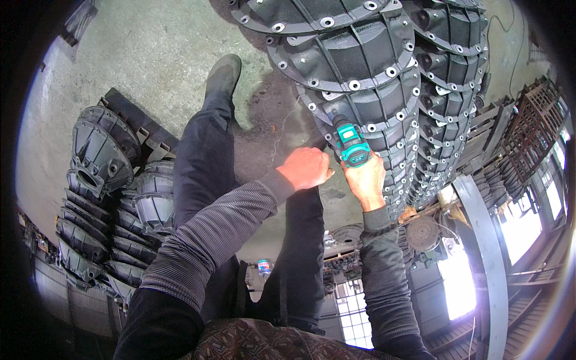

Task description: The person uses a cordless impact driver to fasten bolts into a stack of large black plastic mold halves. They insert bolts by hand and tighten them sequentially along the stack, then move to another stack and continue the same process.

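My right hand [367, 181] is wrapped round the grip of a teal and black cordless drill [353, 146]. The drill's nose points away from me, at the flange of a dark grey bell-shaped metal casting [372, 108]. Its tip is close to a bolt hole in that flange; I cannot tell whether it touches. Just left of the drill, my left hand [305, 168] is closed in a fist, and what it holds, if anything, is hidden. Around the flanges run bright-rimmed bolt holes.
More such castings stand in a tall row [447, 90] on the right. Other stacked castings [105, 150] are at the left beside a dark metal beam [141, 123]. My shoe [223, 75] rests on the stained concrete floor [162, 54]. A rusty metal rack [531, 129] is at far right.
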{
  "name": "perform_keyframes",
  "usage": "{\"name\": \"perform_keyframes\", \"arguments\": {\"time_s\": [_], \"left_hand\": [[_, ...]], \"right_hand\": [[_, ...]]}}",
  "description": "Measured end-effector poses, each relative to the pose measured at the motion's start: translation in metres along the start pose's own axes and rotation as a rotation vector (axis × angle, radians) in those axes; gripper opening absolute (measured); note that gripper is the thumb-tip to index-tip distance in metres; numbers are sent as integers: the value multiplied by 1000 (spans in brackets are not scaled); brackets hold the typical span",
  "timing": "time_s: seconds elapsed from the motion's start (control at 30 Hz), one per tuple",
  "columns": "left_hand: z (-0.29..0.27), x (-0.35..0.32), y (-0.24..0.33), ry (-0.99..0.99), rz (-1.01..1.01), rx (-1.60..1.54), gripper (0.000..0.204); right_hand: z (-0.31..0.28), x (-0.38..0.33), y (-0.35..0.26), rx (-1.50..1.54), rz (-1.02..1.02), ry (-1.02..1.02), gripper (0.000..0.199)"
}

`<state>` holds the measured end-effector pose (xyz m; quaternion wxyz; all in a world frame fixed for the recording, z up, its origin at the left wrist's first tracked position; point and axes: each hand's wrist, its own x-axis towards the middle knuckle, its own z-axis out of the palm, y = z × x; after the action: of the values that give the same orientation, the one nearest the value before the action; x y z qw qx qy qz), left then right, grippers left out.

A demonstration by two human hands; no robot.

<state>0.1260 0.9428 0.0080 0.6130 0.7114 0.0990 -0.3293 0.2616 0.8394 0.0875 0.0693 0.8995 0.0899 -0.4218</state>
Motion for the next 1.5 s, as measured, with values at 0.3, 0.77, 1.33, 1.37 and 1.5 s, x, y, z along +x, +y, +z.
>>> {"name": "perform_keyframes", "arguments": {"time_s": [0.3, 0.77, 1.33, 1.37, 1.5], "left_hand": [[4, -2, -2, -28, -14, 39, 45], [35, -5, -17, -32, -47, 153, 47], [11, 9, -20, -119, -93, 92, 41], [9, 11, -20, -118, -116, 95, 41], [4, 19, -15, -135, -131, 123, 42]], "right_hand": [[-5, 1, -5, -11, 15, -23, 29], [6, -7, 15, 269, -121, -30, 26], [-22, -66, 22, 738, -32, -16, 28], [-30, -50, 29, 705, 8, 17, 28], [-72, 33, 51, 924, -8, 155, 24]]}}
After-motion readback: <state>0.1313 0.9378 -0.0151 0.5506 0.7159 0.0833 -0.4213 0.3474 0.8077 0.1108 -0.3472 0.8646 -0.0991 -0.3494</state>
